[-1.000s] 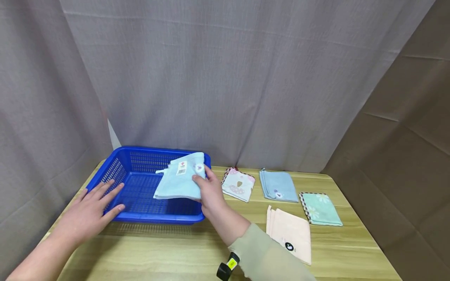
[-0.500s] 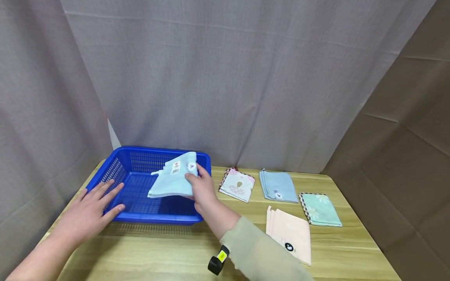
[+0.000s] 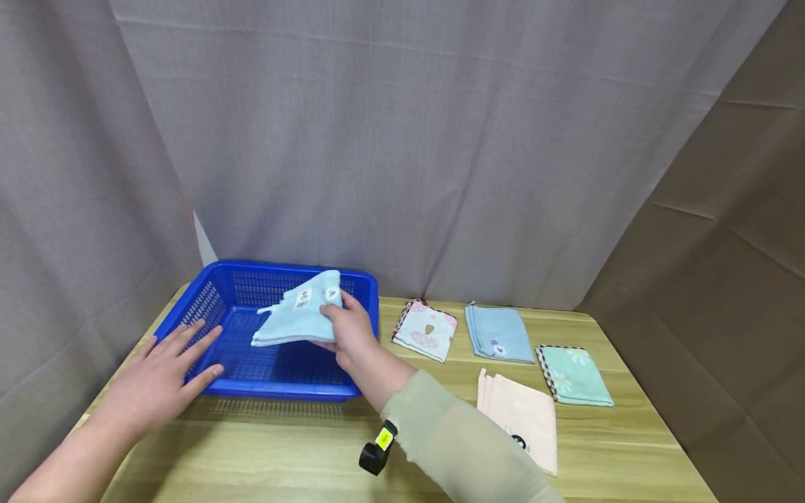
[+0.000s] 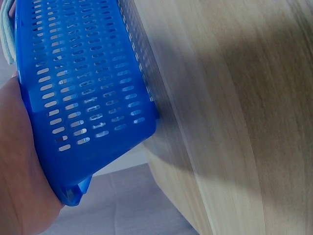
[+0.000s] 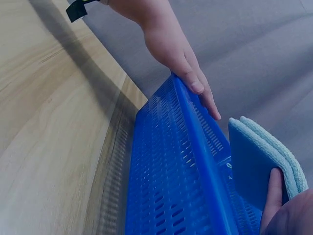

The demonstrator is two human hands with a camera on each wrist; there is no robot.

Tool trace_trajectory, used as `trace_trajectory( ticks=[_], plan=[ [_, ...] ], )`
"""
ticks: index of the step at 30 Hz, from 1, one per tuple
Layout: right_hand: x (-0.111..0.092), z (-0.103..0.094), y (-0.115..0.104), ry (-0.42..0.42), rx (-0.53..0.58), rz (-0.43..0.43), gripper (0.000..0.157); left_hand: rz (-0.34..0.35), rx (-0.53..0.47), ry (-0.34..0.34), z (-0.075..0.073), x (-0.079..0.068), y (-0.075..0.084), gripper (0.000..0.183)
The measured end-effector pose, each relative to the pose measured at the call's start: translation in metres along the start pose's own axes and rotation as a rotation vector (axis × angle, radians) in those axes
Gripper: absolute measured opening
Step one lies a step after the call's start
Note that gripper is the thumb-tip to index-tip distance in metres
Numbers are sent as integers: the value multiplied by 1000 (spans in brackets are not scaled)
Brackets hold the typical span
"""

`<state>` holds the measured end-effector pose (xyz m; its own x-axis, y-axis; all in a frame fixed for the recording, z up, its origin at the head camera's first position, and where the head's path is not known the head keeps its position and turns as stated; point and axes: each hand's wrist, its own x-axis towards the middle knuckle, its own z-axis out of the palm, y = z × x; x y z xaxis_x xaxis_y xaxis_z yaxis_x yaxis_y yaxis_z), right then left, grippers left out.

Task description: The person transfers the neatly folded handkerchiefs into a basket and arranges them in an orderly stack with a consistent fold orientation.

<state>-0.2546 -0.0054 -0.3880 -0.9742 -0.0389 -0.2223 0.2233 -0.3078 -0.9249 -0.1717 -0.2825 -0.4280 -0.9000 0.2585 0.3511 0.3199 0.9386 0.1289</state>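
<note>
My right hand (image 3: 353,330) pinches a folded light blue towel (image 3: 295,318) by its right side, thumb on top and fingers underneath. The towel bears a white label and a small round emblem, and a hanging loop sticks out at its left. It hovers over the blue plastic basket (image 3: 251,385), as the right wrist view also shows, with the towel's folded edge (image 5: 274,147) above the rim. My left hand (image 3: 160,377) rests on the basket's left front rim, its fingers straight and spread. In the left wrist view, that hand (image 4: 22,166) lies against the perforated basket wall (image 4: 88,88).
Right of the basket on the wooden table (image 3: 264,454) lie a white-and-pink patterned towel (image 3: 428,332), a blue towel (image 3: 501,334), a mint flowered towel (image 3: 575,375) and a peach towel (image 3: 518,419). Grey curtain (image 3: 402,140) hangs behind; a brown panel (image 3: 723,293) borders the right.
My right hand has carried the light blue towel leftward, farther over the basket. My left hand and the other towels have stayed in place.
</note>
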Motion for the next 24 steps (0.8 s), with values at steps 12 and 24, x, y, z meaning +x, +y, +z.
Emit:
trace_trajectory(
  ticks=[12,24],
  plan=[
    [12,11,3,3,28,59,58,-3,4,2,-1,-2,0,65],
    [26,19,8,-1,59,107,56,-18,8,-40,-5,1,1,66]
  ],
)
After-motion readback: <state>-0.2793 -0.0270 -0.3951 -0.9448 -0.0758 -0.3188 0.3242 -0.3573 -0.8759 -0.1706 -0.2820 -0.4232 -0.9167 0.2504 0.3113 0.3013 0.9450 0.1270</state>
